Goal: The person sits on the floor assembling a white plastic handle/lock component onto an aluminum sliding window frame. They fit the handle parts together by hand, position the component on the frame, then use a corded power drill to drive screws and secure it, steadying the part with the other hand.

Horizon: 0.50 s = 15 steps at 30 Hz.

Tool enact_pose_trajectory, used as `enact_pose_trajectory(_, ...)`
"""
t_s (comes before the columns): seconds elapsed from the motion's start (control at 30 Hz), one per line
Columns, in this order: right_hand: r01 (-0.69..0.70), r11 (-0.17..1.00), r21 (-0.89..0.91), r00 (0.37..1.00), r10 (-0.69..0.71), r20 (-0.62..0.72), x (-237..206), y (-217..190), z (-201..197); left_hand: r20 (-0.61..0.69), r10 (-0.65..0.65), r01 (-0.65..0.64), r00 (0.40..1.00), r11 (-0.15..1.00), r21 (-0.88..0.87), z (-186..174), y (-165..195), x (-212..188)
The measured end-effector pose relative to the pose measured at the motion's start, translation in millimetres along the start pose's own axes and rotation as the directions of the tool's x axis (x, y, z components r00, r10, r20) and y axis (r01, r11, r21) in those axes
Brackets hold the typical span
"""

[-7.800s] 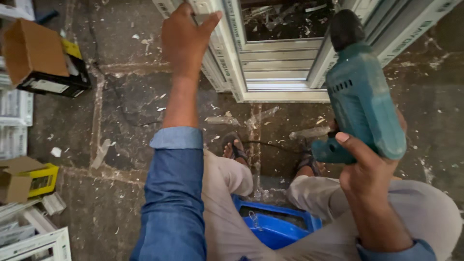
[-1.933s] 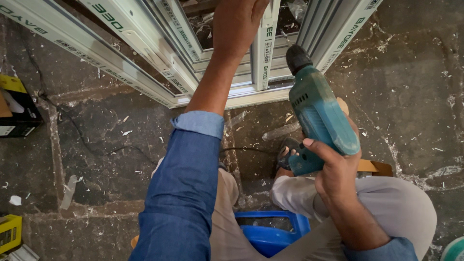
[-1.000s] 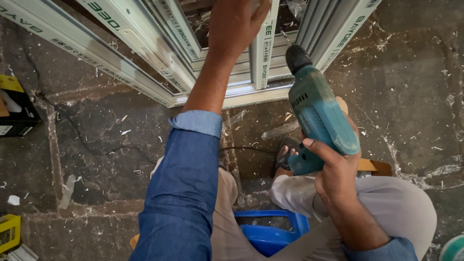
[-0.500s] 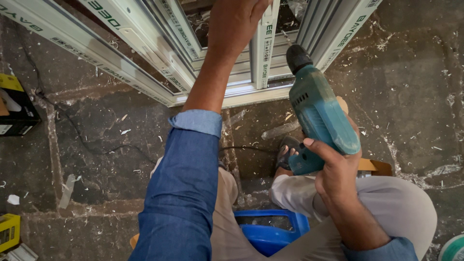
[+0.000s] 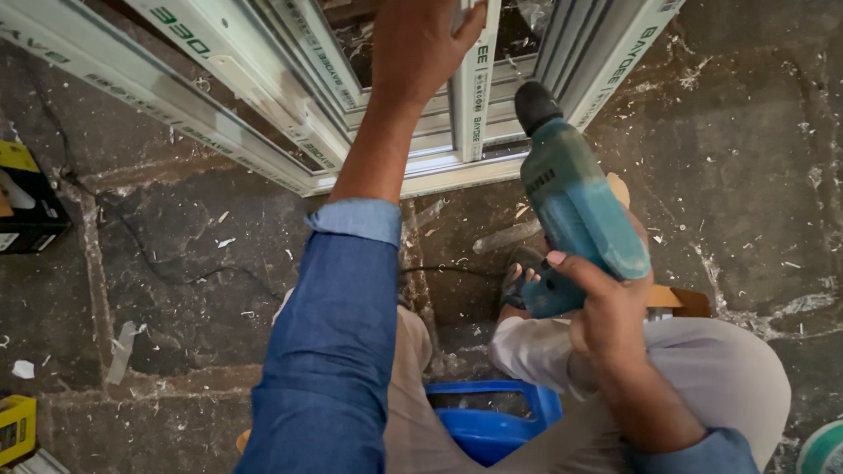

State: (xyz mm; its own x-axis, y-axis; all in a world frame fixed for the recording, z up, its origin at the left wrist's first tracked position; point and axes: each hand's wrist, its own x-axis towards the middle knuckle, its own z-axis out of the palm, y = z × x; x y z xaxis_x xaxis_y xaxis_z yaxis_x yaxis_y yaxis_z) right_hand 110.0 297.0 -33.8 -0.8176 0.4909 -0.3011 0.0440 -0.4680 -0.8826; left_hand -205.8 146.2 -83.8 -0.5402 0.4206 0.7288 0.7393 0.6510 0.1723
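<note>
The left hand [image 5: 420,53] presses the white upright [image 5: 467,83] of the window frame [image 5: 263,96], fingers apparently wrapped round it. The right hand [image 5: 615,312] grips the teal drill [image 5: 571,206] just below the frame, fingers clamped on its handle. If the bit skates off the profile, it could strike the steadying hand.

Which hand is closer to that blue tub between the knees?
The right hand: it grips the drill just above and right of the tub. The left hand is far up on the white frame.

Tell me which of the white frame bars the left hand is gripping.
The left hand grips the short upright white bar in the frame's middle, beside the drill; the long bars run slantwise, untouched.
</note>
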Motion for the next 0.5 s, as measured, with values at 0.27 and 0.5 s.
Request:
enact_pose_trajectory(0.27,0.001,1.000,-0.001,1.000,-0.001,-0.002,-0.3,-1.8,-0.1,0.046,-0.001,0.003,0.999,0.999,-0.038,-1.9,-2.9,-1.5)
enact_pose_trajectory(0.5,0.009,1.000,0.016,1.000,-0.009,0.006,0.8,-2.2,1.4,-0.010,0.084,-0.085,0.996,0.993,-0.079,-5.2,-6.4,-2.9)
